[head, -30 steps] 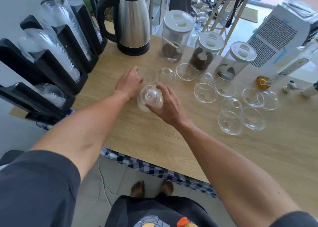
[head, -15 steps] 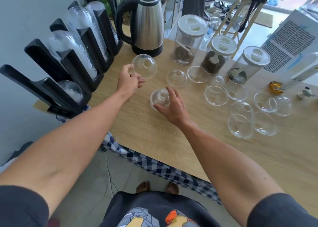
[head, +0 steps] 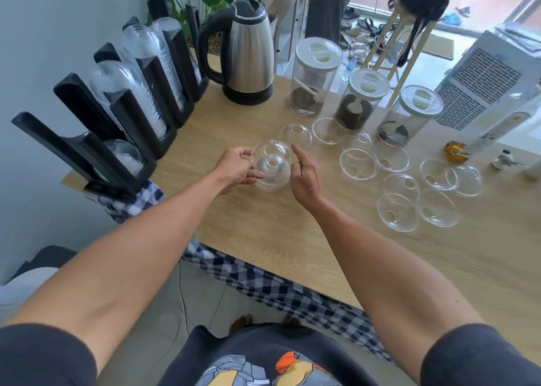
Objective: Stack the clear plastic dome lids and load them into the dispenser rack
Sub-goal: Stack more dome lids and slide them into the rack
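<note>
The left hand point(head: 237, 170) pinches a clear dome lid point(head: 271, 153) over the small stack point(head: 272, 175); the right hand point(head: 304, 177) is relaxed, holding nothing. Loose lids point(head: 358, 163) lie at three o'clock (upturned), the dispenser rack point(head: 128, 122) at nine.

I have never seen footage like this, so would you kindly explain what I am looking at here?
There is no machine: a person wears a camera on the head, looking down at their own bare arms. The left hand pinches a clear dome lid by its rim, tilted just above a small stack of lids on the wooden table. The right hand is beside the stack with relaxed fingers, holding nothing. More loose lids lie to the right. The black dispenser rack along the left edge holds rows of stacked lids. Behind stand a kettle and three jars.
</note>
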Action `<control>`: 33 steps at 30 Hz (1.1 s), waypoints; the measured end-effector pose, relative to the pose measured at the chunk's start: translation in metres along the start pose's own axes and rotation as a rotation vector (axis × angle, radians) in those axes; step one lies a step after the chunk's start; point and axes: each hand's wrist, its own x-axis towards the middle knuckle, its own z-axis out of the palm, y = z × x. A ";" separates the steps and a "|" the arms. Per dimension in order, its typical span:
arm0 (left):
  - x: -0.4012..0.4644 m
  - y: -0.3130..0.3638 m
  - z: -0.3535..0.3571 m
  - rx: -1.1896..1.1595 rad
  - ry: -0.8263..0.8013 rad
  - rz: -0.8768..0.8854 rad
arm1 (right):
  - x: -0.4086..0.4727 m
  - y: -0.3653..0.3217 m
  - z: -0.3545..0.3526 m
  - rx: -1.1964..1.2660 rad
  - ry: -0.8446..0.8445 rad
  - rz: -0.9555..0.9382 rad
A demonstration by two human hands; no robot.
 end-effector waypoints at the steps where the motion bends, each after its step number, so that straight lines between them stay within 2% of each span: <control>1: 0.001 -0.003 0.002 0.030 0.007 -0.011 | -0.002 0.004 0.000 -0.012 -0.019 0.013; 7: 0.006 -0.019 0.016 0.253 0.122 -0.039 | -0.008 0.016 0.005 -0.147 -0.126 0.058; 9: 0.006 -0.022 0.017 0.379 0.176 -0.019 | -0.006 0.018 0.008 -0.159 -0.129 0.064; 11: 0.010 -0.026 0.018 0.405 0.219 -0.026 | -0.004 0.019 0.010 -0.138 -0.117 0.057; 13: 0.014 -0.030 0.019 0.378 0.245 -0.050 | -0.002 0.018 0.012 -0.057 -0.105 0.074; 15: 0.022 -0.036 0.020 0.322 0.277 -0.086 | 0.004 0.016 0.013 0.095 -0.104 0.171; 17: 0.031 -0.043 0.020 0.206 0.291 -0.119 | 0.008 0.013 0.013 0.261 -0.098 0.276; 21: 0.016 -0.022 0.022 -0.093 0.298 -0.156 | 0.013 0.003 0.011 0.479 -0.081 0.336; 28: 0.002 0.012 0.010 -0.204 0.259 -0.071 | 0.030 -0.022 -0.003 0.512 -0.084 0.274; 33: -0.014 0.059 -0.023 -0.145 0.290 0.076 | 0.051 -0.064 -0.010 0.604 -0.101 0.179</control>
